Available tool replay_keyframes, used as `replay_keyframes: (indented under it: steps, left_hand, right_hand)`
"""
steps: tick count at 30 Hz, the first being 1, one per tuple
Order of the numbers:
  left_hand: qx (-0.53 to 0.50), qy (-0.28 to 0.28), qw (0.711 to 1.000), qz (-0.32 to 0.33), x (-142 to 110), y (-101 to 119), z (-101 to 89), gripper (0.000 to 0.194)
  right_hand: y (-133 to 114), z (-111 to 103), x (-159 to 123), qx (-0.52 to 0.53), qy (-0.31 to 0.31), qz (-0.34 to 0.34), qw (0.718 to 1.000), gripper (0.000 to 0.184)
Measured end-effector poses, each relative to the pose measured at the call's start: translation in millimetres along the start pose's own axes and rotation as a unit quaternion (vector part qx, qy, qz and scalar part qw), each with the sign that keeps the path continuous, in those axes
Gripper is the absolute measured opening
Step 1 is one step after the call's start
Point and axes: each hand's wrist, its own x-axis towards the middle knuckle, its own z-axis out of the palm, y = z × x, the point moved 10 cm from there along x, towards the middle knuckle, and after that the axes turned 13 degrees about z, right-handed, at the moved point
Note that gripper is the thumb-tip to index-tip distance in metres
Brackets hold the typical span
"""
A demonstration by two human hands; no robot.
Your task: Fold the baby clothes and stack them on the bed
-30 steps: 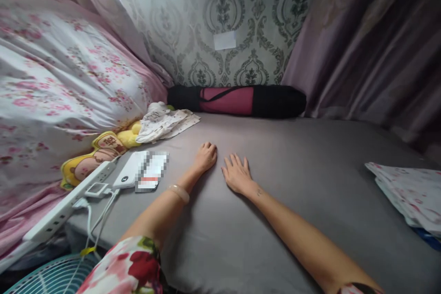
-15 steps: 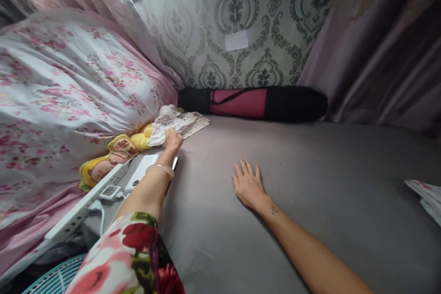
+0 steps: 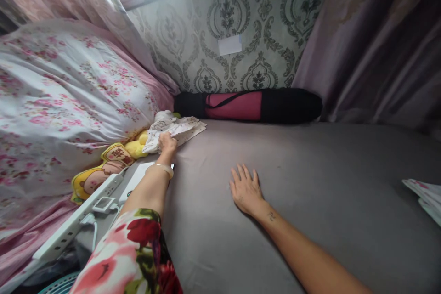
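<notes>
Printed white cloth (image 3: 188, 129) is bunched just in front of the left end of the black-and-pink bag (image 3: 234, 106); probably light and floppy, so I'd pinch a loose edge. Left hand (image 3: 167, 143) is curled against it, can't tell if gripping; right hand (image 3: 245, 189) is spread empty, farther in front of that bag.

Grey bed (image 3: 310, 183) with cloth (image 3: 190, 129) (and bag (image 3: 237, 105))

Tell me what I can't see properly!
Head view:
Left hand: fingertips hidden by its knuckles, so any grip on the cloth is unclear.
White box: partly behind the left arm.
Folded fabric: cut off by the right edge.
Teal grille: cut off by the bottom edge.
</notes>
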Motion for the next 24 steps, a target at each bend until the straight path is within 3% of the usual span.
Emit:
replay_keyframes:
  steps: [2,6,10,14,17,20,24]
  left_hand:
    - [0.019,0.028,0.999,0.015,4.4,16.3,-18.2,0.033]
    - [0.050,0.099,0.990,0.093,14.8,72.9,-64.9,0.033]
    - [-0.035,0.132,0.980,0.143,16.0,127.2,-100.4,0.037]
    - [-0.239,0.129,0.942,0.197,8.2,173.5,-111.9,0.032]
    - [-0.419,0.083,0.883,0.194,1.5,203.9,-100.0,0.022]
    - [-0.537,0.039,0.817,0.204,-10.7,241.3,-91.4,0.030]
    - [-0.599,0.000,0.759,0.256,-38.0,288.5,-97.9,0.032]
  right_hand:
    - [-0.4,0.1,0.0,0.003,-0.001,-0.001,1.000,0.055]
    - [-1.2,-0.2,0.5,0.005,0.007,-0.005,1.000,0.055]
    - [-1.2,-1.5,-0.3,0.008,0.012,-0.007,1.000,0.055]
    - [1.0,-4.5,-0.2,0.039,0.015,-0.013,0.999,0.053]
    - [4.9,-13.1,4.2,0.119,0.028,-0.012,0.992,0.057]
    - [17.8,-34.6,12.2,0.277,0.069,0.023,0.958,0.064]
    - [56.8,-57.2,21.1,0.475,0.120,0.142,0.860,0.052]
